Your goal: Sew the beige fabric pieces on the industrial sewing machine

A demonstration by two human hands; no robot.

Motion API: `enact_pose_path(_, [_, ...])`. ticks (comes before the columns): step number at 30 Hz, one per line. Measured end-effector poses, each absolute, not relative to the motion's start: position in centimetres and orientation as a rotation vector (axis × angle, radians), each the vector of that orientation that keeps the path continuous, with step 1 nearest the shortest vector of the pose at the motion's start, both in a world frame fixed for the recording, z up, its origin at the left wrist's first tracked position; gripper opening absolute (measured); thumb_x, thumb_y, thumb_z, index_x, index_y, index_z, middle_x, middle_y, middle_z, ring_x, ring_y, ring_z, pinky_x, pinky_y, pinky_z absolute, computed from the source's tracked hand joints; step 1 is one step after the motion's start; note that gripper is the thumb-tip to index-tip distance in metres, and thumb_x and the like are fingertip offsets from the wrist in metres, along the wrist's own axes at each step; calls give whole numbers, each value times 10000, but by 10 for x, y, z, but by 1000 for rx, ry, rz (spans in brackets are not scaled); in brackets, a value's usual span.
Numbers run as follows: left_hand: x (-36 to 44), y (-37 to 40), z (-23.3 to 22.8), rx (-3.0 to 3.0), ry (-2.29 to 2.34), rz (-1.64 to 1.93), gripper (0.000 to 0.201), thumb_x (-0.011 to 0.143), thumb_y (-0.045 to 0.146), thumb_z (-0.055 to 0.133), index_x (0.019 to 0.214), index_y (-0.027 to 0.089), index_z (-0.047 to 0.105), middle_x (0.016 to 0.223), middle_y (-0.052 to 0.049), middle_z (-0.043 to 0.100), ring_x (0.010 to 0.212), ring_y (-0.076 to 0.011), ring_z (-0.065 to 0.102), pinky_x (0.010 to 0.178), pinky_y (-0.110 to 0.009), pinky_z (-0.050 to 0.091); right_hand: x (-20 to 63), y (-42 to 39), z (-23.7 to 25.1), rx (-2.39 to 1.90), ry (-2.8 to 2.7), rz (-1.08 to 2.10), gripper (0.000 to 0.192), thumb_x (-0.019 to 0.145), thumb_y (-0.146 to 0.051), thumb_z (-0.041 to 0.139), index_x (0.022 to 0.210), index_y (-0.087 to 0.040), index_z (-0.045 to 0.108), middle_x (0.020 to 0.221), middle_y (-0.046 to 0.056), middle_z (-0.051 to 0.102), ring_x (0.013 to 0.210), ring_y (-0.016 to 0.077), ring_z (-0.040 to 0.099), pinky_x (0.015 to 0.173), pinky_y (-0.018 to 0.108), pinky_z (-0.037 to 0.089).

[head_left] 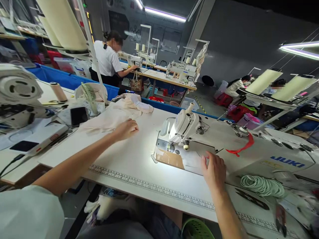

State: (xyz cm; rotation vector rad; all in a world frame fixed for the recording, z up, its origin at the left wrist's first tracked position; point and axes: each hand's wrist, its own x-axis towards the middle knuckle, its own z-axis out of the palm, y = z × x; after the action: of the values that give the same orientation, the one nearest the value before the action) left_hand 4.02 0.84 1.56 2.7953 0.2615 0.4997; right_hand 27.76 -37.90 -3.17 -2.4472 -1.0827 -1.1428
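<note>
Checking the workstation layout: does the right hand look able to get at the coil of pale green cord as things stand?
Probably yes. The right hand rests on the table by the sewing machine, and the cord coil lies just to its right with nothing between them.

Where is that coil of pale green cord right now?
In the head view, the coil of green cord lies on the table's right side, just right of the right hand, below the JUKI label on the sewing machine.

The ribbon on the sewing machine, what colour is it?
Red. The ribbon lies on the sewing machine, clearest in the head view.
</note>
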Motion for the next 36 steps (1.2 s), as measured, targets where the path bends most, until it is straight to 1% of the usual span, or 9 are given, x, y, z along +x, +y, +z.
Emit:
enact_pose_path(6, [44, 43, 30, 2940, 222, 145, 146, 816, 337, 620, 869, 216, 681, 970, -47, 734, 1027, -247, 597, 896, -329, 439, 271, -379, -29, -2357, -1135, -1104, 258, 984, -292, 417, 1076, -172, 627, 884, 113, 689, 832, 268, 580, 715, 368, 375])
enact_pose_path(10, [45, 41, 35, 2992, 337, 130, 146, 800, 332, 611, 866, 218, 675, 922, -48, 740, 990, -257, 621, 934, -369, 430, 268, -383, -27, -2300, -1186, -1127, 231, 1003, -271, 428, 1059, -179, 631, 898, 109, 703, 839, 258, 595, 729, 359, 390])
enact_pose_path(14, [35, 45, 35, 2969, 334, 200, 151, 824, 305, 547, 782, 216, 661, 835, -48, 743, 916, -247, 627, 888, -351, 443, 260, -381, -23, -2228, -1228, -1074, 220, 1013, -243, 435, 1034, -189, 647, 910, 98, 714, 843, 238, 617, 758, 353, 418])
enact_pose_path(19, [29, 39, 31, 2726, 135, 450, 312, 894, 442, 496, 812, 203, 679, 854, -54, 727, 830, -204, 628, 781, -287, 463, 221, -359, -11, -2130, -1413, -524, 260, 1025, -268, 431, 1128, -216, 664, 943, 63, 697, 773, 193, 619, 758, 333, 473])
enact_pose_path(23, [40, 14, 39, 2500, 82, 360, 380, 906, 519, 505, 883, 199, 708, 817, -23, 724, 724, -155, 608, 662, -231, 444, 180, -328, 0, -2189, -1665, -251, 331, 1035, -279, 426, 1289, -210, 626, 1008, 73, 647, 873, 208, 589, 791, 340, 455])
enact_pose_path(26, [53, -13, 52, 2495, -41, 216, 352, 897, 471, 514, 896, 191, 727, 771, -13, 716, 658, -135, 575, 600, -224, 406, 164, -309, 5, -2281, -1777, -305, 285, 1032, -321, 466, 1231, -240, 653, 954, 58, 593, 811, 196, 514, 736, 323, 392])
enact_pose_path(29, [68, -45, 59, 2522, -185, 70, 282, 876, 391, 528, 779, 189, 700, 684, 9, 673, 598, -114, 531, 583, -229, 374, 164, -299, 5, -2307, -1844, -409, 236, 1032, -352, 487, 1110, -249, 685, 920, 49, 571, 785, 191, 466, 704, 319, 329])
enact_pose_path(32, [85, -72, 52, 2493, -165, 39, 207, 818, 326, 558, 681, 187, 627, 591, 28, 609, 551, -109, 496, 561, -238, 359, 172, -301, 3, -2279, -1896, -486, 255, 1038, -347, 475, 1109, -227, 689, 910, 56, 576, 775, 194, 449, 693, 329, 299])
enact_pose_path(36, [105, -92, 35, 2435, -34, -16, 161, 782, 343, 600, 720, 197, 624, 667, 17, 665, 616, -136, 566, 586, -249, 402, 180, -307, 1, -2267, -1890, -497, 257, 1032, -333, 483, 1063, -208, 704, 908, 63, 575, 779, 195, 447, 711, 334, 305])
